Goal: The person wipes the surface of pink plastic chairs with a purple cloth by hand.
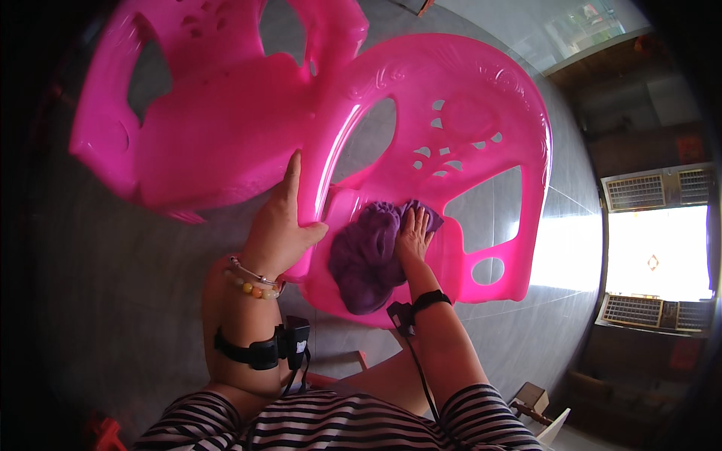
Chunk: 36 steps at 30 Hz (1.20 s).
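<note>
A pink plastic armchair [496, 84] stands right before me, its back away from me and its seat close to my body. My left hand [282, 225] grips the chair's left armrest, thumb on the near side and index finger stretched along the outer edge. On the seat lies a bunched purple cloth [364, 259]. My right hand [414, 234] rests flat on the right part of this cloth, fingers pointing away from me and pressed down on it. The cloth's far corner spreads out beyond my fingertips.
A second pink plastic armchair [220, 129] stands at the left, close against the first one. Grey tiled floor [135, 293] surrounds both chairs. A red plastic object [107, 434] is at the lower left. At the right are a bright doorway [657, 248] and a small box-like object [530, 397].
</note>
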Tool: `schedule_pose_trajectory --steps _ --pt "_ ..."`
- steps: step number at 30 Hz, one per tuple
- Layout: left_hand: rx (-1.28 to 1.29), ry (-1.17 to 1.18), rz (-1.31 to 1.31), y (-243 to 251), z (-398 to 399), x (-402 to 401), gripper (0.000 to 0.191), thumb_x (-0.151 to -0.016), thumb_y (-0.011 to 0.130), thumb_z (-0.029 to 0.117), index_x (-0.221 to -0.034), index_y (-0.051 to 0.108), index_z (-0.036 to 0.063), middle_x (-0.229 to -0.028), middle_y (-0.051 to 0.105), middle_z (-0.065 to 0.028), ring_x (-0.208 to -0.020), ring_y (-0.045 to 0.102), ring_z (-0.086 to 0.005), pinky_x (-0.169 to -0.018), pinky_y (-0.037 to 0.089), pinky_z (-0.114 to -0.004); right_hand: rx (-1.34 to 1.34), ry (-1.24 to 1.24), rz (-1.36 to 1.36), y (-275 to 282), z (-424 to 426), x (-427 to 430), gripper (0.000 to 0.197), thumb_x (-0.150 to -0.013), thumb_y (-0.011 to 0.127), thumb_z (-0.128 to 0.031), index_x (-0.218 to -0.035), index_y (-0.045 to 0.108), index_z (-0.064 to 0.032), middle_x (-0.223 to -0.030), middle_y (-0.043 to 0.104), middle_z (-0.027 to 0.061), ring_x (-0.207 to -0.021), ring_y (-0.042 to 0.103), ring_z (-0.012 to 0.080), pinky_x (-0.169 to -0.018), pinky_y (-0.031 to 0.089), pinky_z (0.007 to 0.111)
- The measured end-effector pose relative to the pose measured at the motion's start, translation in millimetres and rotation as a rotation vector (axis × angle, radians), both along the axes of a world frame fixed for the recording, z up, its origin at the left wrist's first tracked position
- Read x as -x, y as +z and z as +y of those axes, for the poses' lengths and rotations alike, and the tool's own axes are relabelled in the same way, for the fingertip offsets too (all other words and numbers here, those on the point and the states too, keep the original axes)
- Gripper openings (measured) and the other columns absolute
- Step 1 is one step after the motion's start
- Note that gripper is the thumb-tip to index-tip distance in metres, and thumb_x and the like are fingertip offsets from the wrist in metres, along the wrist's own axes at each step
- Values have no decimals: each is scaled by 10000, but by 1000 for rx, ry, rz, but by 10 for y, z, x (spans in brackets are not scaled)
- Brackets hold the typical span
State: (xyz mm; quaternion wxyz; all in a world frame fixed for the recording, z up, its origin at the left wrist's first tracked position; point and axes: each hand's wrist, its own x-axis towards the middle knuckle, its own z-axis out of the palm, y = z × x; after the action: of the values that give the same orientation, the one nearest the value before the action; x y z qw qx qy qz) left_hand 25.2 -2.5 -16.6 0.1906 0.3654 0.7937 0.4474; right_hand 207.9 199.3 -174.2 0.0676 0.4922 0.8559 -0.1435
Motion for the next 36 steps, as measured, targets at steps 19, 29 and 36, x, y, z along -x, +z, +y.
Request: schedule_pose_trajectory --steps 19,29,36 --pt "-43 4 -35 -31 4 20 934 -609 638 73 -1365 89 93 -1244 387 -269 -1117 423 -393 -896 410 -382 -2 -25 -61 -58 -212 -105 599 -840 394 -309 -1362 180 -108 -1436 88 108 -1327 68 271 -1035 85 521" --pt "50 -40 -101 84 -71 76 1000 -628 702 28 -1383 58 155 -1305 361 -193 -1148 434 -248 -949 360 -327 -45 109 -8 -39 -524 -270 581 -838 376 -338 -1342 242 -83 -1414 186 115 -1315 140 278 -1023 92 544" --pt "51 -37 -53 138 -78 64 1000 -621 712 53 -1381 68 145 -1323 335 -198 -1205 373 -271 -986 315 -331 -130 249 -17 186 -102 -40 651 -800 478 -399 -1331 261 -91 -1402 217 123 -1309 161 272 -1031 74 534"
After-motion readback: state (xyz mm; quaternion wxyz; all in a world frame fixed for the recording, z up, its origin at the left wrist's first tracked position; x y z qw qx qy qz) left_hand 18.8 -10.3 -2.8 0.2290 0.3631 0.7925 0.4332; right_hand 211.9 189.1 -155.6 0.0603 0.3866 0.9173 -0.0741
